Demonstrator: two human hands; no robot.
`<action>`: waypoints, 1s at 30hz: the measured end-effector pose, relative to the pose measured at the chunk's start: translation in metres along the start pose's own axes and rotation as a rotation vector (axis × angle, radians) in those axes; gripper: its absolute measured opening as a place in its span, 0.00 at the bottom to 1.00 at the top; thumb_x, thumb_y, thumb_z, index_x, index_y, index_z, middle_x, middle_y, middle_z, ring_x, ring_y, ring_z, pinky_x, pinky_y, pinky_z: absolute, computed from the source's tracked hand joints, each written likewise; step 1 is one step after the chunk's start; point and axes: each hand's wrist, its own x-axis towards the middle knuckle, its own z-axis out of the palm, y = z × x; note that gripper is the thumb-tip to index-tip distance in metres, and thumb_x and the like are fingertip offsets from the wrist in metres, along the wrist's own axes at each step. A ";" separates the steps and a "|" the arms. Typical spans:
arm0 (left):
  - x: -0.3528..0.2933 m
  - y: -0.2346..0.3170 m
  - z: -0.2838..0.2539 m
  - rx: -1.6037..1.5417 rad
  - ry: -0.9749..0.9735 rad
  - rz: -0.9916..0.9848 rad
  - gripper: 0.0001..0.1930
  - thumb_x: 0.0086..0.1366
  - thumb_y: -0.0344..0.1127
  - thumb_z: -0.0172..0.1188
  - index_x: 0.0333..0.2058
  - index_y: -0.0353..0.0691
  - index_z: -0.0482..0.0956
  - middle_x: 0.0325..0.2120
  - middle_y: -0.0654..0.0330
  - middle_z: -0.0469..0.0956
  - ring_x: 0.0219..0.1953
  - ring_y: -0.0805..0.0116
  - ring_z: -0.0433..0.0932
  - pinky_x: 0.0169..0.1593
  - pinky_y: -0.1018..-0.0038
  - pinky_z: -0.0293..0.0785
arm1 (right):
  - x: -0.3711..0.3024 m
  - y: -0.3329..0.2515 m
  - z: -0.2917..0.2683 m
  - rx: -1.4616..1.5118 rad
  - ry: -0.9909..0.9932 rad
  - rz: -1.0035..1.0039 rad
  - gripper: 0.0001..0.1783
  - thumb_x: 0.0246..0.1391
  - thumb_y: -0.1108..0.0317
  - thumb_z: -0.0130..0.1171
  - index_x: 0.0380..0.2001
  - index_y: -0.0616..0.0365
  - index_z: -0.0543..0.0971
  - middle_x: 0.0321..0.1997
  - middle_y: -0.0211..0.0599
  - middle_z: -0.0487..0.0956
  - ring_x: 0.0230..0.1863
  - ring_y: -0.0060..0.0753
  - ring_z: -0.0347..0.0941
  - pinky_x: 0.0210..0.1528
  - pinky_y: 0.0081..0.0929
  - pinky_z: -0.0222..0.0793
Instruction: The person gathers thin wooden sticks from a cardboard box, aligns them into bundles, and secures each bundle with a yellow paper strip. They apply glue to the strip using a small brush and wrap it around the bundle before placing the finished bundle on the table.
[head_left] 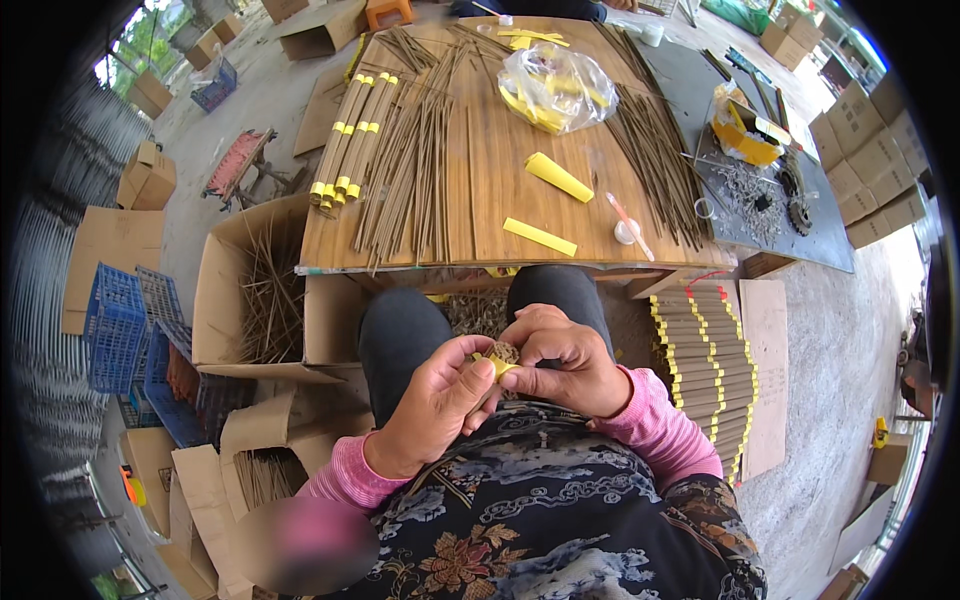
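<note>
Close to my lap, a bundle of thin brown incense sticks points its round end up between my hands. A yellow paper strip goes around it near that end. My left hand is closed round the bundle, its thumb pressing on the yellow paper. The fingers of my right hand pinch the paper strip beside the bundle's end. Most of the bundle's length is hidden by my hands. On the table in front lie a yellow strip and a small stack of yellow paper.
Loose sticks and banded bundles cover the wooden table's left. A clear bag and a small white pot with a brush stand there. Banded bundles lie on the right; a stick-filled carton stands left.
</note>
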 end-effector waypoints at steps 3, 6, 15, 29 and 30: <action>0.001 0.001 0.002 0.022 0.077 0.018 0.20 0.63 0.45 0.49 0.45 0.34 0.59 0.25 0.61 0.68 0.20 0.80 0.64 0.19 0.87 0.59 | 0.002 0.003 0.003 -0.062 0.088 0.019 0.10 0.40 0.67 0.66 0.19 0.57 0.73 0.35 0.38 0.74 0.38 0.36 0.68 0.43 0.31 0.59; 0.005 -0.002 0.003 0.084 0.162 0.104 0.18 0.64 0.44 0.47 0.43 0.36 0.58 0.22 0.62 0.68 0.18 0.81 0.62 0.19 0.87 0.58 | 0.008 -0.016 0.010 -0.377 0.276 0.179 0.12 0.35 0.65 0.67 0.22 0.56 0.74 0.37 0.39 0.72 0.40 0.40 0.66 0.44 0.33 0.59; 0.004 -0.009 0.009 0.216 0.268 0.251 0.13 0.65 0.40 0.48 0.37 0.36 0.59 0.20 0.65 0.67 0.18 0.84 0.62 0.20 0.87 0.59 | 0.006 -0.025 0.022 -0.181 0.158 0.276 0.07 0.45 0.71 0.60 0.28 0.62 0.76 0.22 0.42 0.72 0.25 0.42 0.69 0.27 0.29 0.65; -0.001 0.000 0.006 -0.006 -0.015 0.010 0.17 0.63 0.47 0.49 0.38 0.37 0.62 0.21 0.61 0.68 0.17 0.80 0.63 0.19 0.87 0.60 | 0.006 0.002 -0.004 0.404 -0.207 0.182 0.10 0.51 0.70 0.57 0.35 0.63 0.73 0.32 0.32 0.71 0.35 0.23 0.69 0.38 0.22 0.64; -0.002 0.000 0.007 -0.005 -0.024 0.004 0.17 0.63 0.47 0.49 0.37 0.37 0.63 0.21 0.61 0.68 0.17 0.80 0.63 0.19 0.87 0.60 | 0.007 0.002 -0.005 0.391 -0.222 0.162 0.10 0.51 0.70 0.57 0.35 0.63 0.73 0.32 0.32 0.71 0.34 0.23 0.68 0.38 0.22 0.64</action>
